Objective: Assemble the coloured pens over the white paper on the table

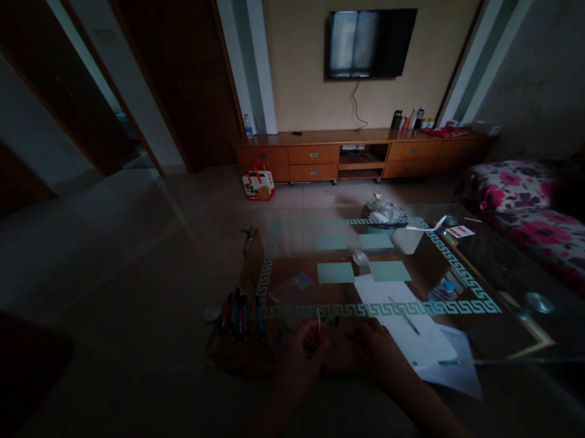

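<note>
My left hand [298, 349] is closed over the near edge of the glass table. A slim pen-like piece, red with a pale upright tip [319, 317], sticks out of its fingers. Close by on the right, my right hand [375, 343] has its fingers drawn together; something small and dark may be at their tips, but the dimness hides it. Small dark bits [336, 321] lie on the glass just past the hands. A bunch of pens [237, 316] lies left of my left hand. White paper sheets [421, 336] with a pen [405, 316] on them are beside my right hand.
The glass table [515, 342] has a key-pattern border. On it are a clear plastic bag [290, 289], a bottle [444, 288], and a plastic-wrapped bundle [384, 211]. A floral sofa [568, 225] stands right. Beyond are a wooden TV cabinet [309, 155] and a carrier bag [258, 184].
</note>
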The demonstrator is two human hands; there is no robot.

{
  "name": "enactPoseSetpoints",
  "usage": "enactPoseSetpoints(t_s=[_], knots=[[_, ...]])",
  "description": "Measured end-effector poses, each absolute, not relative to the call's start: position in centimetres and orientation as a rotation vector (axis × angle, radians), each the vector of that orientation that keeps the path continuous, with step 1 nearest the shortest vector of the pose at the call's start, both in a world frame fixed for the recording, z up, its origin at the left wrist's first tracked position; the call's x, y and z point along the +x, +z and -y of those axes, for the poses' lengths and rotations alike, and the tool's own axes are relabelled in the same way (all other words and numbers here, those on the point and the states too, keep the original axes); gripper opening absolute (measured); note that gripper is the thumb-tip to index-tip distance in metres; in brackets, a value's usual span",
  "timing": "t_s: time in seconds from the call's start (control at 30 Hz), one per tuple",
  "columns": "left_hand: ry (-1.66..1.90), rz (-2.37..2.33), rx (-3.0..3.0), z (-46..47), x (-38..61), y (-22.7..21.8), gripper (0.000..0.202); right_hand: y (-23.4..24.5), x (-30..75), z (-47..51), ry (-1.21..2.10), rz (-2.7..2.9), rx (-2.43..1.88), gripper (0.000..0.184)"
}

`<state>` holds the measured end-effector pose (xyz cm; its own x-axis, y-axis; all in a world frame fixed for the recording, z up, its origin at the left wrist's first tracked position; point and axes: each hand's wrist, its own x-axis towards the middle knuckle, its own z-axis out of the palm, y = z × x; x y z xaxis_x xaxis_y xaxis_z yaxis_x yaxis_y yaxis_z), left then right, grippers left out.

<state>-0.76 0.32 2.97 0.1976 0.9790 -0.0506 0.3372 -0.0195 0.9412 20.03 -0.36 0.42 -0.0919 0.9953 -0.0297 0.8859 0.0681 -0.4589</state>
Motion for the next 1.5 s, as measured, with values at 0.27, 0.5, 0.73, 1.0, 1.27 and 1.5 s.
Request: enactPoseSetpoints(t_s=[0.27,0.5,0.73,1.0,1.27,1.5], knots=[[0.851,-1.285,1.534,-0.4,-0.8,3.1,0.025,-0.2,20.6,-0.4,0.473,1.979,-2.008,0.032],[0.829,-1.314,1.546,-0.4,-0.8,2.7,0.028,-0.5,20.7,-1.1,0.54,1.966,-2.123,0.035],[0.838,-1.278,1.538,-0.4,-0.8,2.8,0.026,0.1,20.3,-1.0,0.506,2.01,-2.096,0.032],[0.84,-1.264,1.573,-0.3,-0.8,2.7,0.023,0.1,20.3,-0.5,0.526,2.063,-2.109,0.026],[0.825,-1.266,1.581,-0.4,-0.9,2.7,0.024,0.6,20.0,-0.4,0.496,2.085,-2.143,0.029],[0.827,-1.284,1.571,-0.3,-0.8,3.0,0.023,-0.5,20.4,-0.8,0.491,2.107,-2.132,0.031]])
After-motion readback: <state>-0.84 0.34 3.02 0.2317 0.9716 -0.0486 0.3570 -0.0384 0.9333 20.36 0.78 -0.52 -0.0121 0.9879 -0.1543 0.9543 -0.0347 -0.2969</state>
